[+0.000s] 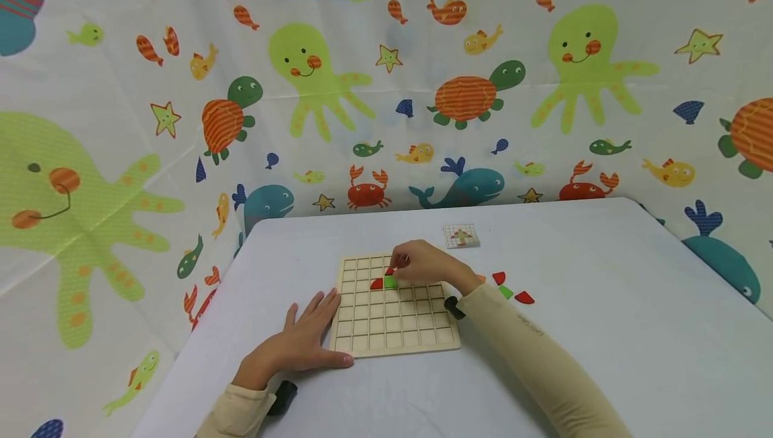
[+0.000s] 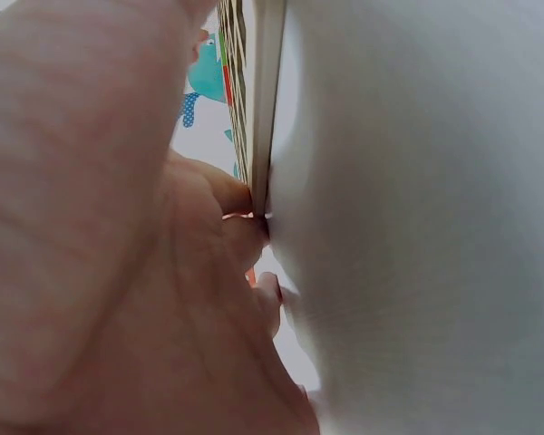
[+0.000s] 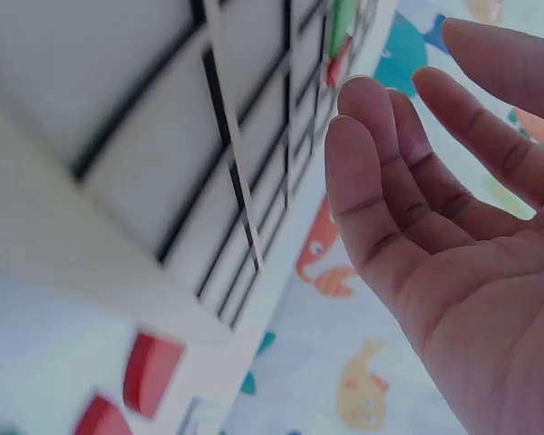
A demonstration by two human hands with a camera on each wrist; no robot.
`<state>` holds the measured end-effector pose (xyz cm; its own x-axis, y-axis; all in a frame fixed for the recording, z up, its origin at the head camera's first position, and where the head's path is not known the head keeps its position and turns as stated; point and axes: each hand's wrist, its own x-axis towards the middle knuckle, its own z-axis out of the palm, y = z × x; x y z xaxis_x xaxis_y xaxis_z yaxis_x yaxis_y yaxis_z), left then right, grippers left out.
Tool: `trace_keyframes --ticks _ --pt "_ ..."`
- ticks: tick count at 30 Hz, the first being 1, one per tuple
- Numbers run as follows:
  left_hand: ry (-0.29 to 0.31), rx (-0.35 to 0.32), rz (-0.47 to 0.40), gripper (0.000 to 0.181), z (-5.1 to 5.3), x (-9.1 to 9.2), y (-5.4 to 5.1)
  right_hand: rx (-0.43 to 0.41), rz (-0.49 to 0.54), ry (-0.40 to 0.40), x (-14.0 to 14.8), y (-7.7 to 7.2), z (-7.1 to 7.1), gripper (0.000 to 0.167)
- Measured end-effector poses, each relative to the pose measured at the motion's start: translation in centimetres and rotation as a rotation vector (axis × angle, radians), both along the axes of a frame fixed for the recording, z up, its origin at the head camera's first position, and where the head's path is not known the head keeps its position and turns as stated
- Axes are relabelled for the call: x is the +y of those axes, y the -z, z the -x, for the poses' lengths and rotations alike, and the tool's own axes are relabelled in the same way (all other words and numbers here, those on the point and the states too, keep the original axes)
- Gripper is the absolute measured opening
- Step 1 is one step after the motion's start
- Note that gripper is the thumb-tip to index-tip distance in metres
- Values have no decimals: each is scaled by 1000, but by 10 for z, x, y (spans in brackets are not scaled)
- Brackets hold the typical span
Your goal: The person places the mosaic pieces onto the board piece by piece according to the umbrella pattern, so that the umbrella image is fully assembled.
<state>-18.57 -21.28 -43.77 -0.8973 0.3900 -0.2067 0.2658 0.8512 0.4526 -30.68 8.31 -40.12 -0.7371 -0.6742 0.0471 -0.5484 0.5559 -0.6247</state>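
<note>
A square wooden grid board [image 1: 392,332] lies on the white table. My left hand [image 1: 302,341] rests at its left side, fingers spread, with fingertips and thumb touching the board's edge. Over the board's upper part is my right hand [image 1: 430,262], its fingers loosely bent; the right wrist view shows nothing between thumb and fingers. Below its fingertips, a green square piece [image 1: 390,282] sits in the grid. One red quarter-round piece [image 1: 377,284] lies to the left of the green one, and another red piece [image 1: 389,271] above it, partly covered by the fingers.
Right of the board lie loose pieces: a red one [image 1: 498,278], a green one [image 1: 506,292], another red one [image 1: 525,298] and an orange one [image 1: 481,278] partly behind the wrist. A small picture card [image 1: 461,236] lies behind the board. A sea-animal curtain [image 1: 386,89] hangs beyond the table.
</note>
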Motion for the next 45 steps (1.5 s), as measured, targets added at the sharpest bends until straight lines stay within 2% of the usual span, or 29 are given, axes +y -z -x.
trace_keyframes --ticks 11,18,24,30,37,45 --pt "-2 -9 0 128 1 -1 1 -8 26 94 36 -17 -7 20" --pt "-2 -8 -4 129 1 0 2 -33 -18 183 62 -17 -3 22" --pt "1 -5 -4 129 1 1 2 -31 -37 220 80 -15 -2 19" --pt "-6 -4 5 130 1 1 3 -92 -135 203 88 -6 2 18" --pt "-9 -6 1 129 0 0 2 -98 -181 145 86 1 5 15" --pt "-6 -3 -5 130 0 0 2 -79 -231 159 81 8 6 15"
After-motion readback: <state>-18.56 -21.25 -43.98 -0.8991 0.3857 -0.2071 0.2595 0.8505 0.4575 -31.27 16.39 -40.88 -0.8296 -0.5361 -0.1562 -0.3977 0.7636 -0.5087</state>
